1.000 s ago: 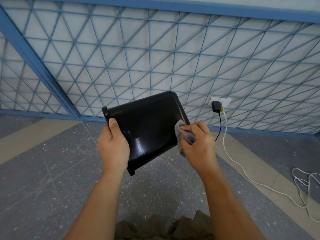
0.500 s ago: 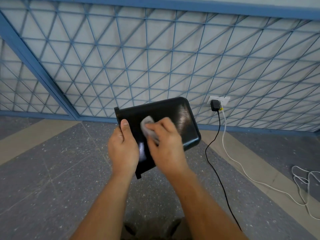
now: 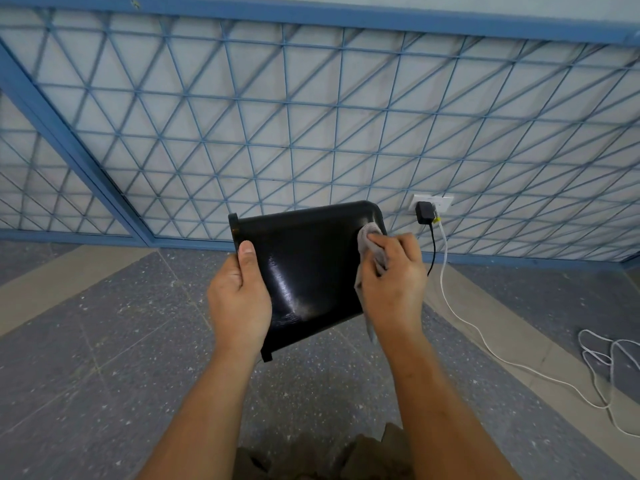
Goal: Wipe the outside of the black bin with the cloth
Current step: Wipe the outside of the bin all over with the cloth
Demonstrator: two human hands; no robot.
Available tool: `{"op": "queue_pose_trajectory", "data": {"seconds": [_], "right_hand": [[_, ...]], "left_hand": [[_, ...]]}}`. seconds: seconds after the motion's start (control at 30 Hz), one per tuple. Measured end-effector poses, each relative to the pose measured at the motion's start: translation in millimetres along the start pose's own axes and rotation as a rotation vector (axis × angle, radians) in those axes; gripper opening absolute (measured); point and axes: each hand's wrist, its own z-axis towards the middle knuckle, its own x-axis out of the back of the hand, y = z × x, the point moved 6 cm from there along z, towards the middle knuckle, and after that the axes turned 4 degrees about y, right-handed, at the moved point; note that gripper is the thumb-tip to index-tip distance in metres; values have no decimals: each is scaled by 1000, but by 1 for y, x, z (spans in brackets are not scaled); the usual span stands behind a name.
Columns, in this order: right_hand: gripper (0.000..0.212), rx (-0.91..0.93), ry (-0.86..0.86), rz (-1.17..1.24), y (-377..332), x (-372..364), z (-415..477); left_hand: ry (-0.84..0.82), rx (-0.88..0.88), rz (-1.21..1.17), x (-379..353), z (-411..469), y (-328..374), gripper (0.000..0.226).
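Bin (image 3: 311,271) held above the floor (image 3: 104,341), long axis 9-to-3 o'clock, rim (image 3: 236,233) toward 9. Left grip (image 3: 239,299) clamps the rim. Right grip (image 3: 393,282) pinches the cloth (image 3: 371,239) against the bin's 2 o'clock corner.

Bare forearms extended forward. Left hand (image 3: 239,299) gripping the black bin (image 3: 311,265) at its rim, thumb flat on top; right hand (image 3: 393,282) bunched around the grey cloth (image 3: 369,237), knuckles up.
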Motion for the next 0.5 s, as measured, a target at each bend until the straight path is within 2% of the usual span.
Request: {"op": "queue_pose_trajectory", "data": {"seconds": [0.13, 0.33, 0.43, 0.5], "right_hand": [[33, 81, -39, 5, -23, -15, -9], [33, 294, -224, 31, -75, -48, -37], [33, 302, -220, -108, -74, -52, -40], [33, 272, -210, -99, -69, -54, -40]], "left_hand": [[-3, -54, 21, -3, -3, 3, 53], [-2, -72, 72, -12, -7, 2, 48], [-43, -49, 33, -15, -7, -1, 46], [-83, -28, 12, -18, -8, -2, 43]]}}
